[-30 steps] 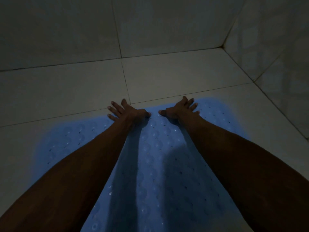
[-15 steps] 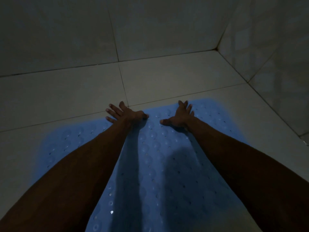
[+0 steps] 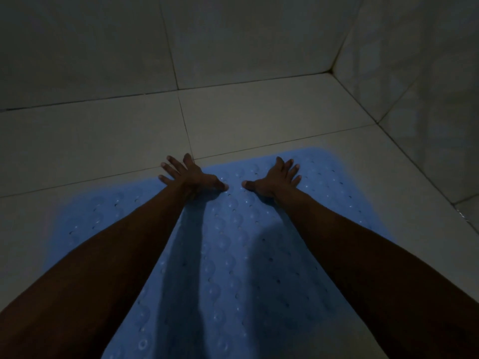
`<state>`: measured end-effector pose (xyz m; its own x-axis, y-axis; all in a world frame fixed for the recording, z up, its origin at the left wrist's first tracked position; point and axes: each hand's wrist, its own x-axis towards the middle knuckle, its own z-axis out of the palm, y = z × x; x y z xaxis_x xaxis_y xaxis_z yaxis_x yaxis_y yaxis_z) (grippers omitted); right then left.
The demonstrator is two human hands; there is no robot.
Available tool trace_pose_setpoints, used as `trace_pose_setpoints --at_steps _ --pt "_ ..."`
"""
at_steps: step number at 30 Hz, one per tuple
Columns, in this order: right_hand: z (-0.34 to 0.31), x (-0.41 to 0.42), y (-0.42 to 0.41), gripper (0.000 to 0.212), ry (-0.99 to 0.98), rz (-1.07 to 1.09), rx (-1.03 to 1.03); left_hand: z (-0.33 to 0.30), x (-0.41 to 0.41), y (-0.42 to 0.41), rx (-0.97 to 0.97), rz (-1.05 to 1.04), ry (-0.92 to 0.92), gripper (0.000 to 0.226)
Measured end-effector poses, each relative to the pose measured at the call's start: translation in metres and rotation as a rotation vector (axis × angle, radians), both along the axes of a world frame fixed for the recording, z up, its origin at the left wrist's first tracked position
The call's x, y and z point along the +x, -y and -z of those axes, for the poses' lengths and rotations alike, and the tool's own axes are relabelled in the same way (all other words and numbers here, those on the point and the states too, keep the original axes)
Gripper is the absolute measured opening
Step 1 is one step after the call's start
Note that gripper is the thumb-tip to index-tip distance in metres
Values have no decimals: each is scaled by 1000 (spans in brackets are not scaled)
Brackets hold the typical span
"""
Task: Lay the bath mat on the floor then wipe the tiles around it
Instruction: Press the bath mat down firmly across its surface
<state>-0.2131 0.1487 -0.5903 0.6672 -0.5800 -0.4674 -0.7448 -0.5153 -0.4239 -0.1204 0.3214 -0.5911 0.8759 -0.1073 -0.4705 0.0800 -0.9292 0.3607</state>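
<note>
The blue bath mat (image 3: pixel 223 255) already lies spread on the floor tiles (image 3: pixel 259 117), its far edge toward 12 o'clock. The left hand (image 3: pixel 188 174) and right hand (image 3: pixel 274 178) press flat on that edge with fingers splayed, gripping nothing. In this dim light the mat looks flat, though I can't be sure; the laying seems nearly done, the wiping is not begun, and no cloth shows.
</note>
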Motion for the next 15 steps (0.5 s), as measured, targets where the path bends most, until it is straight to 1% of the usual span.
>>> trace_pose_setpoints --at_steps 3,5,8,11,13,15 --pt "9 -9 -4 128 86 -31 -23 4 -7 1 -89 -23 114 129" --pt "6 -10 0 127 88 -45 34 4 -13 6 -100 -32 142 122" --pt "-7 -12 14 134 12 -132 150 0 -19 9 -111 -35 157 115" --pt "-12 -14 20 138 -86 -246 96 -3 -20 10 -105 -31 157 111" --pt "-13 -12 18 139 -128 -266 46 -5 -21 14 -88 -19 150 108" --pt "-15 -11 15 141 -148 -260 31 -9 -21 17 -32 -9 103 106"
